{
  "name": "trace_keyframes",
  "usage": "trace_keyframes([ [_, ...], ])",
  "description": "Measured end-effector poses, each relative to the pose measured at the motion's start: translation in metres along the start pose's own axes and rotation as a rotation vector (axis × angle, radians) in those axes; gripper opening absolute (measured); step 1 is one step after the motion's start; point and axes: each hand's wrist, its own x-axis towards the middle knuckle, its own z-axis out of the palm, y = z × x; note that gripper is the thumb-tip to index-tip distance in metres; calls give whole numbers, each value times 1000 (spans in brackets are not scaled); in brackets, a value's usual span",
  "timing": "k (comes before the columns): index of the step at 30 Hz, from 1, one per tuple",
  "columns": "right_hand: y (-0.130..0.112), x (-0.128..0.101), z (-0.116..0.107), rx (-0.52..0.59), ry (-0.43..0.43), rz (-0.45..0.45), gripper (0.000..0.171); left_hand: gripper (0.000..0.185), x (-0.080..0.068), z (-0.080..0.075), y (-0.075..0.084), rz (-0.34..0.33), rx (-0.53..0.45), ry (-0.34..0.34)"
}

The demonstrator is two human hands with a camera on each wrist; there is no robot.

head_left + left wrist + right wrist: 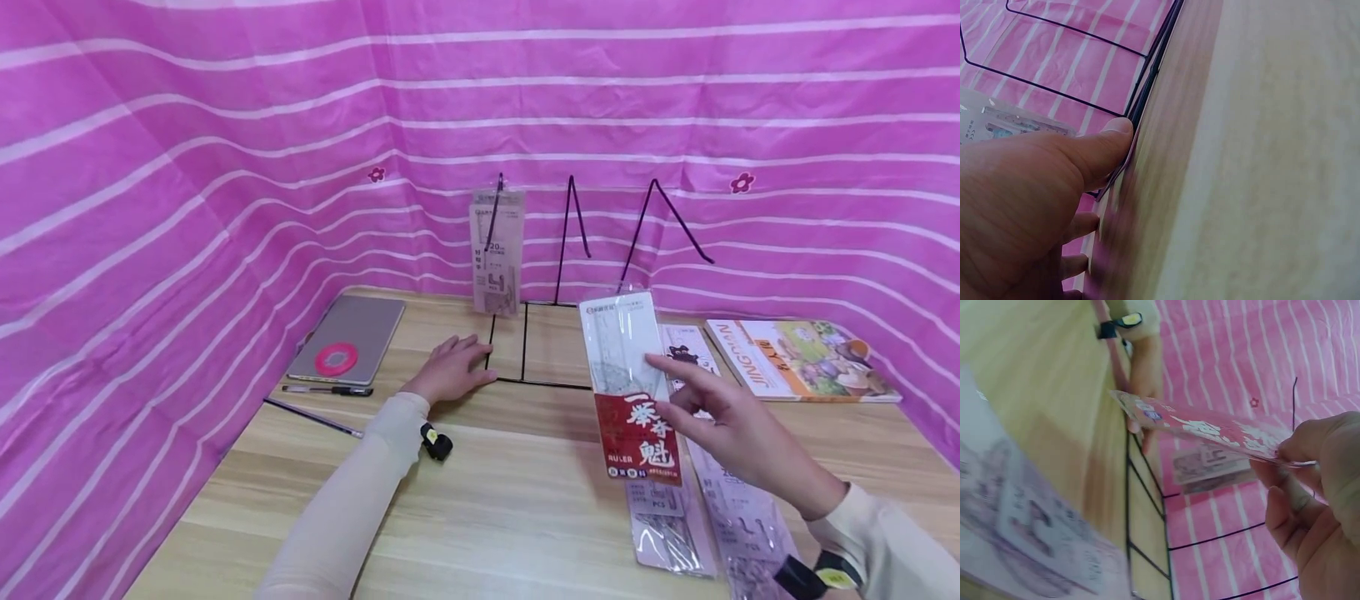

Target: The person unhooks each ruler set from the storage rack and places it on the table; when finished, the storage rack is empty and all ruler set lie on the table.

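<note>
By the black rack: left hand, fingers loose, thumb touching it.
Above the table: right hand pinches the red-and-white packet.
On the left hook: another packet hangs.

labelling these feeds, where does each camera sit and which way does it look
Head: worn on the head, facing forward and down over the table and wire rack; both sleeved forearms, left hand and right hand show.
Left wrist: on that wrist, looking past the left hand along the tabletop and rack; only that hand shows.
Right wrist: on that wrist, looking past the right hand and its pinched ruler packet towards the rack; the left arm appears beyond.
Shared: head and right wrist both show the ruler packet.
</note>
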Motion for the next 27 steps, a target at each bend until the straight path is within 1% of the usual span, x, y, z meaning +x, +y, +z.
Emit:
trace_keyframes([
  [5,0,-13,7,57,-43,23,68,65,1,-1,0,6,7,-3],
  [12,1,-23,27,97,-114,136,63,65,1,-1,0,4,5,-12],
  [16,4,-24,43,118,-183,186,62,65,1,-1,-1,-1,11,-14],
  [18,5,-23,51,124,-221,235,63,65,1,-1,-2,-2,13,-14],
  [20,7,-21,58,121,-253,274,63,65,2,0,-3,-3,15,-14],
  [23,10,-18,67,99,-280,315,61,66,2,0,-3,-5,17,-18],
  [27,10,-17,75,45,-272,303,57,67,3,-1,-3,-13,13,-26],
])
